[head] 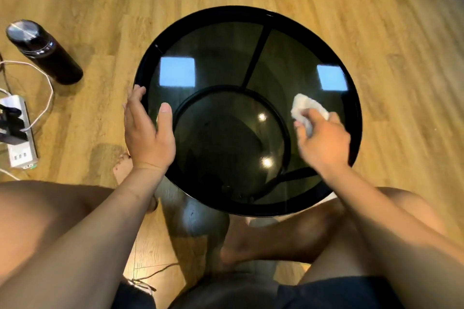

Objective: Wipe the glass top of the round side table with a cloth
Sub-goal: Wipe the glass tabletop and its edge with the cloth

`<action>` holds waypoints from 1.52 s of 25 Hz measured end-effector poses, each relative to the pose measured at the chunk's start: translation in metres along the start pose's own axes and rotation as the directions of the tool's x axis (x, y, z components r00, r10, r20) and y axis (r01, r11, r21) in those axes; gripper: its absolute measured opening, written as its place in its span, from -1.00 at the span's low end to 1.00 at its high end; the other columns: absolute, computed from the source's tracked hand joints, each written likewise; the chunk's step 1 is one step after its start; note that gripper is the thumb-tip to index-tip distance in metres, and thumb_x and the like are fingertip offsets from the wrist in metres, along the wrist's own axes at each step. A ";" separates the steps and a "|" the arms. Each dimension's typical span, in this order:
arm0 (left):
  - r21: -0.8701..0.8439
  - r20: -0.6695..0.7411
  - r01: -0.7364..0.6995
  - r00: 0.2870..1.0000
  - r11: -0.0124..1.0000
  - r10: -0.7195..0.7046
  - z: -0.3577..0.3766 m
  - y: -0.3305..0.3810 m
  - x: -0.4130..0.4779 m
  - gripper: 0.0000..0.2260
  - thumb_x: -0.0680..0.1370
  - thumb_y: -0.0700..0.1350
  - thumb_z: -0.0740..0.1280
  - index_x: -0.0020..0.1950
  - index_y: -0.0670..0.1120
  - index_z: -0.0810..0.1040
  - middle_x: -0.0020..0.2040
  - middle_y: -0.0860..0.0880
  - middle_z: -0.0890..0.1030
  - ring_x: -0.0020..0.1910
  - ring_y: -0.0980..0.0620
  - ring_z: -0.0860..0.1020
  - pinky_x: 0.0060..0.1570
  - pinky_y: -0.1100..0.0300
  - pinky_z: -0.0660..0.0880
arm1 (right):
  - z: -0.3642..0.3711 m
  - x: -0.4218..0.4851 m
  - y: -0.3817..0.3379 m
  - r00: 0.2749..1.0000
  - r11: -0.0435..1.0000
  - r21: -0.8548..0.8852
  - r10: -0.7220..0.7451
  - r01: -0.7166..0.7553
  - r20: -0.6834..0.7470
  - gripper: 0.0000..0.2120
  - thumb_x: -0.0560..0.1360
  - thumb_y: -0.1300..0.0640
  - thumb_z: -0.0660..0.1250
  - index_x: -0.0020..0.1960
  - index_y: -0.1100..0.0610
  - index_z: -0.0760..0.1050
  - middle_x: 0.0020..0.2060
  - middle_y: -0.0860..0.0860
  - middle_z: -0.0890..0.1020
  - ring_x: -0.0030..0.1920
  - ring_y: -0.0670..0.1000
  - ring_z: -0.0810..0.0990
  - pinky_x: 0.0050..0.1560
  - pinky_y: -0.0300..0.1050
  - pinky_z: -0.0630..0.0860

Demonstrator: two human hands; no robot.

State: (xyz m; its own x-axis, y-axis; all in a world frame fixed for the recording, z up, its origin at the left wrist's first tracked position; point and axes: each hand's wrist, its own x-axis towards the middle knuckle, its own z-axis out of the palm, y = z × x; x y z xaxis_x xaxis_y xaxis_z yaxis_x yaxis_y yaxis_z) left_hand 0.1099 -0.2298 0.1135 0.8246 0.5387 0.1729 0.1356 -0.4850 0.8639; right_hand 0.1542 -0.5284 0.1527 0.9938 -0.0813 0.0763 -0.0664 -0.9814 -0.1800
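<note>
on the table's right half, just inside its rim (251,11): right grip (324,143), fingers curled round a bunched white cloth (306,108), which is pressed to the glass top (226,63).
at the table's left edge: left grip (148,133), holding nothing, fingers near straight along the rim, thumb laid on the glass.
left of the table, well apart, on the wooden floor (376,7): black bottle (42,51), upright; farther left, white power strip (20,138) with plugs and cables.
under the table's near edge: bare feet.
risks, judged:
- the cloth is a small wad, so knuckles or fingertips may drag on the glass and smear it.
- the left thumb likely leaves a print, and that patch goes unwiped unless the grip shifts.
- a hard stroke toward the rim could slide or tilt the table if the left grip slackens.
- a leftward shove might reach the bottle, beside the live strip.
</note>
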 end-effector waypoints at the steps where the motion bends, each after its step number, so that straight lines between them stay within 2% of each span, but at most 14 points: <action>1: 0.004 0.004 0.012 1.000 1.000 -0.012 -0.001 0.001 0.001 -0.48 0.59 0.09 0.13 0.48 -0.16 0.29 0.47 -0.15 0.39 0.47 -0.11 0.33 0.46 -0.11 0.25 | 0.005 -0.034 -0.033 0.991 0.990 0.060 -0.130 0.129 0.022 -0.76 0.54 -0.05 0.23 0.13 0.00 0.55 -0.10 0.20 0.54 -0.14 0.28 0.56 -0.16 -0.02 0.45; 5: -0.005 0.033 0.036 0.999 0.999 -0.036 -0.010 0.007 -0.002 -0.56 0.62 0.05 0.13 0.44 -0.14 0.33 0.46 -0.12 0.39 0.45 -0.05 0.34 0.40 0.19 0.27 | 0.001 -0.133 -0.143 0.783 0.798 0.395 -0.570 0.456 0.249 -0.72 0.57 -0.09 0.23 0.25 -0.06 0.44 0.01 0.08 0.54 -0.05 0.07 0.54 -0.04 -0.03 0.53; 8: -0.072 0.081 0.197 0.978 0.978 -0.191 -0.029 0.028 -0.012 -0.73 0.66 -0.03 0.14 0.31 -0.07 0.46 0.20 0.05 0.54 0.24 0.16 0.46 0.06 0.53 0.28 | -0.021 -0.113 -0.129 0.799 0.640 0.756 -0.382 -0.134 0.465 -0.60 0.55 -0.04 0.33 0.30 -0.07 0.25 0.09 0.07 0.57 0.00 0.03 0.58 0.02 -0.04 0.53; 11: -0.050 0.310 0.223 0.930 0.973 -0.197 -0.043 0.062 -0.045 -0.83 0.64 0.00 0.21 0.15 0.04 0.55 0.00 0.16 0.59 -0.04 0.44 0.50 -0.03 0.43 0.35 | -0.038 -0.091 -0.088 0.608 -0.159 0.595 -0.348 -0.788 0.713 -0.77 0.55 0.04 0.34 0.12 0.17 0.49 -0.07 0.14 0.63 -0.14 0.05 0.65 -0.09 -0.06 0.61; 13: -0.125 0.579 0.392 0.774 0.911 -0.254 -0.043 0.083 -0.075 -0.82 0.63 0.05 0.25 0.15 0.06 0.58 0.04 0.07 0.67 0.00 0.36 0.58 0.09 0.25 0.44 | -0.039 -0.096 -0.076 0.486 -0.445 0.267 -0.504 -0.855 0.714 -0.55 0.52 -0.08 0.32 0.14 0.29 0.61 0.05 0.24 0.66 0.01 0.18 0.68 0.12 0.07 0.58; 16: -0.229 0.643 0.627 0.672 0.745 -0.368 -0.046 0.097 -0.110 -0.70 0.53 0.06 0.36 0.15 -0.10 0.61 0.08 -0.10 0.70 0.13 -0.05 0.65 0.26 -0.07 0.51 | -0.043 -0.106 -0.067 0.485 -0.333 0.353 -0.582 -0.874 0.652 -0.23 0.50 -0.39 0.09 0.37 0.20 0.49 0.31 0.27 0.54 0.28 0.25 0.56 0.40 0.23 0.34; 18: -0.321 0.630 0.704 0.658 0.633 -0.412 -0.055 0.095 -0.123 -0.61 0.46 0.03 0.40 0.18 -0.19 0.58 0.09 -0.17 0.69 0.13 -0.13 0.65 0.22 -0.09 0.54 | -0.045 -0.114 -0.066 0.502 -0.158 0.523 -0.601 -0.838 0.622 -0.33 0.51 -0.30 0.21 0.41 0.15 0.45 0.31 0.24 0.55 0.30 0.21 0.54 0.42 0.21 0.33; 22: -0.284 0.553 0.661 0.705 0.694 -0.444 -0.066 0.085 -0.138 -0.82 0.55 -0.20 0.37 0.14 -0.21 0.55 -0.19 -0.08 0.72 -0.21 0.03 0.68 -0.29 0.24 0.57 | -0.041 -0.130 -0.064 0.712 0.367 0.813 -0.400 -0.453 0.577 -0.72 0.55 0.08 0.36 0.24 0.08 0.52 0.11 0.07 0.66 0.12 0.07 0.65 0.17 0.00 0.58; 24: -0.263 0.521 0.642 0.723 0.721 -0.454 -0.068 0.084 -0.139 -0.83 0.55 -0.26 0.36 0.15 -0.18 0.55 -0.34 0.04 0.66 -0.42 0.18 0.58 -0.48 0.35 0.44 | -0.046 -0.130 -0.063 0.773 0.498 0.781 -0.296 -0.376 0.561 -0.82 0.57 0.11 0.24 0.12 0.08 0.55 0.04 0.08 0.64 0.10 0.13 0.61 0.02 -0.07 0.52; 27: -0.313 0.602 0.712 0.661 0.629 -0.448 -0.073 0.079 -0.134 -0.58 0.42 -0.10 0.52 0.23 -0.18 0.56 -0.05 -0.07 0.73 -0.11 0.05 0.69 -0.13 0.15 0.59 | -0.057 -0.128 -0.060 0.757 0.349 0.799 -0.286 -0.489 0.588 -0.77 0.61 0.18 0.14 -0.04 -0.02 0.55 -0.03 -0.01 0.64 0.12 0.10 0.61 0.07 -0.04 0.54; 30: -0.275 0.727 0.803 0.534 0.529 -0.432 -0.076 0.079 -0.133 -0.29 0.18 0.01 0.67 0.23 -0.25 0.58 0.17 -0.24 0.66 0.15 -0.19 0.65 0.24 -0.09 0.50 | -0.060 -0.126 -0.059 0.621 0.065 0.697 -0.399 -0.714 0.674 -0.78 0.62 0.01 0.21 0.07 0.04 0.61 0.02 0.04 0.71 0.11 0.06 0.67 0.22 0.03 0.55; 32: -0.255 0.740 0.800 0.523 0.543 -0.424 -0.078 0.076 -0.132 -0.30 0.20 0.01 0.64 0.24 -0.25 0.57 0.18 -0.26 0.65 0.16 -0.23 0.64 0.24 -0.13 0.50 | -0.052 -0.128 -0.056 0.624 0.190 0.737 -0.421 -0.648 0.658 -0.70 0.53 -0.08 0.36 0.17 0.07 0.57 0.06 0.05 0.69 0.09 0.03 0.68 0.21 0.09 0.57; 35: -0.274 0.774 0.785 0.524 0.556 -0.357 -0.083 0.075 -0.129 -0.26 0.19 0.05 0.66 0.29 -0.19 0.55 0.20 -0.26 0.64 0.16 -0.24 0.64 0.09 -0.08 0.61 | -0.051 -0.124 -0.047 0.793 0.497 0.811 -0.336 -0.309 0.508 -0.71 0.44 0.09 0.50 0.13 0.10 0.56 0.00 0.03 0.67 0.01 0.03 0.68 0.08 0.14 0.62; 38: -0.342 0.807 0.717 0.555 0.607 -0.201 -0.075 0.090 -0.118 -0.33 0.24 -0.02 0.64 0.30 -0.16 0.55 0.15 -0.21 0.67 0.10 -0.15 0.67 -0.08 0.09 0.65 | -0.063 -0.102 -0.022 0.873 0.393 0.877 -0.278 -0.278 0.401 -0.86 0.49 0.21 0.43 0.05 0.12 0.61 -0.08 0.06 0.69 -0.06 0.06 0.69 -0.04 0.04 0.63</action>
State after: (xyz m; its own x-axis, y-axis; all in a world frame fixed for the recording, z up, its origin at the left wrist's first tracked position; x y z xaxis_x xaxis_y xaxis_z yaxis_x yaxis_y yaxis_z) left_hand -0.0164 -0.2855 0.2067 0.8739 -0.1591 -0.4593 0.4856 0.3278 0.8104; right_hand 0.0487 -0.5095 0.2111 0.9219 0.2715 -0.2765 -0.2234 -0.2106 -0.9517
